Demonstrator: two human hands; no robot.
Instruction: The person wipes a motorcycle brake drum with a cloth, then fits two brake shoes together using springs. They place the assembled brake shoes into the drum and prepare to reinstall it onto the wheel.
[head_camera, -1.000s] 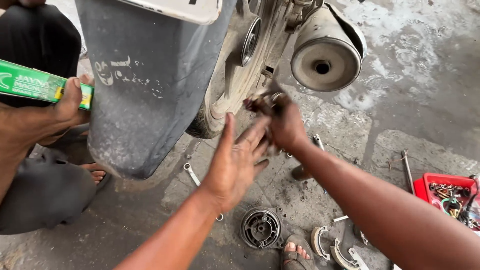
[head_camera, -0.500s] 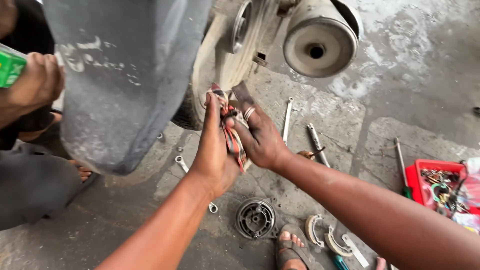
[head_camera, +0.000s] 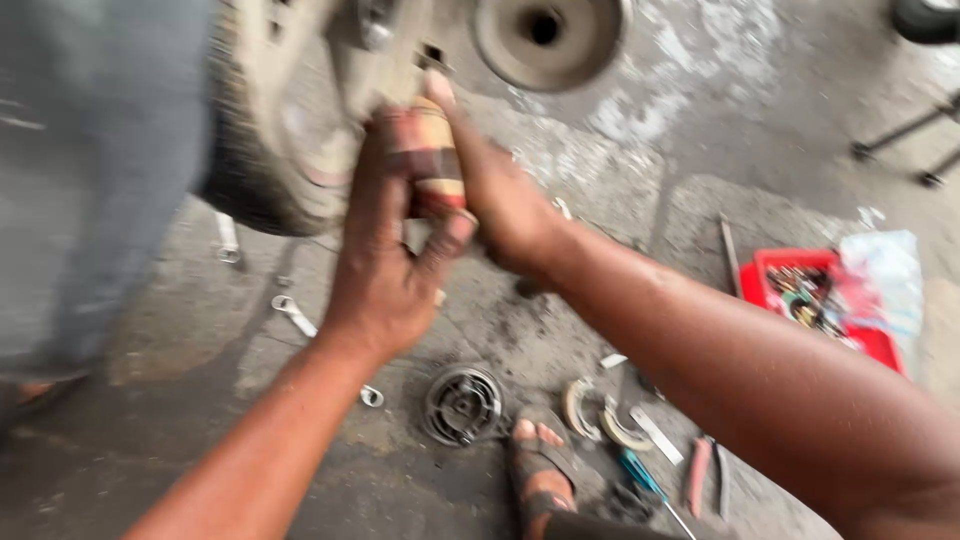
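- So we've got a striped rag (head_camera: 432, 150) (red, cream and dark bands) squeezed between both hands, held up right in front of the scooter's rear wheel (head_camera: 290, 130), a bit below the round end of the exhaust muffler (head_camera: 545, 35).
- Left hand (head_camera: 385, 265) is wrapped round the rag from underneath, fingers curled up along its left side, thumb pressing across the front, so it's clamped on the cloth.
- Right hand (head_camera: 500, 195) comes in from the right and closes on the same rag, one finger sticking up past its top edge. The two hands are touching each other around it.
- It's all pretty motion-blurred, so we can't tell whether the rag is actually touching the wheel or just hovering in front of it.
- The grey mudguard (head_camera: 95, 170) fills the left side, next to the tyre.
- On the concrete below the hands: a wrench (head_camera: 300, 318), a round ribbed metal part (head_camera: 462, 405), and a pair of curved brake shoes (head_camera: 600, 415) just right of that.
- Our own sandalled foot (head_camera: 540, 470) is between those parts, with a screwdriver (head_camera: 640, 485) and pliers (head_camera: 705, 475) beside it.
- Off to the right, well apart, a red tray (head_camera: 870, 340) of small bits.
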